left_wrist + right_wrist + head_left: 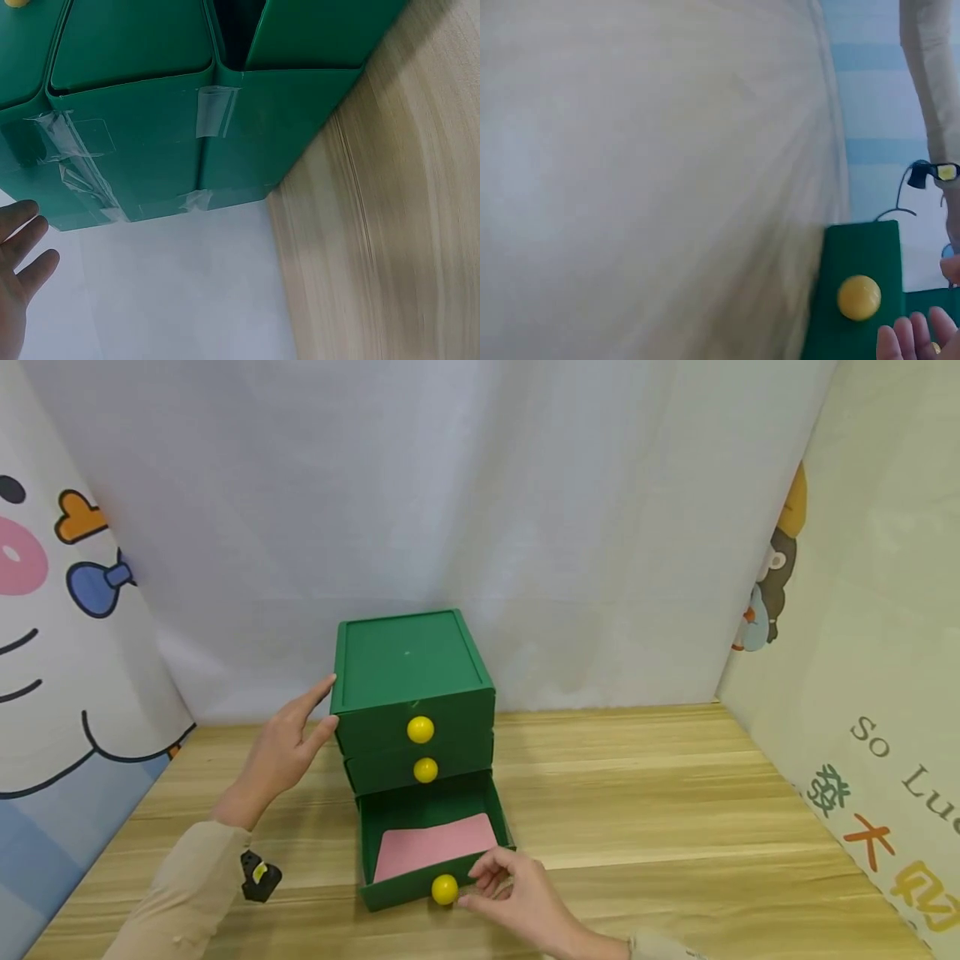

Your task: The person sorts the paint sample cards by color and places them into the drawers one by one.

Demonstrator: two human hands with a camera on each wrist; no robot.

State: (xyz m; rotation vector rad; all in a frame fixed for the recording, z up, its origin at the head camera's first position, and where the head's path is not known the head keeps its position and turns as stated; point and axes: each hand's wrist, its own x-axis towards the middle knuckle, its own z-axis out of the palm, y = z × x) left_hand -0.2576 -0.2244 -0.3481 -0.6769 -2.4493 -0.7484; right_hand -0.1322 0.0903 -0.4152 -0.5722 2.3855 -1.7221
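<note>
A green cabinet (408,660) with three stacked drawers stands on the table, each drawer front bearing a round yellow knob. Its bottom drawer (371,897) is pulled out, and a pink sheet (435,846) lies inside. My left hand (281,747) is at the cabinet's upper left side, fingers extended, fingertips at the edge. Clear tape (217,111) shows on the cabinet's side in the left wrist view. Just right of the bottom drawer's yellow knob (445,889) is my right hand (521,893), fingers loosely bent and holding nothing. Its fingers (905,337) appear apart from the knob in the right wrist view.
Under the cabinet lies a wood-grain table (637,802). Behind it hangs a pale curtain (585,527). Printed cloths flank both sides, with cartoon figures on the left cloth (45,710) and lettering on the right one (862,652). A black device (258,877) sits by my left wrist.
</note>
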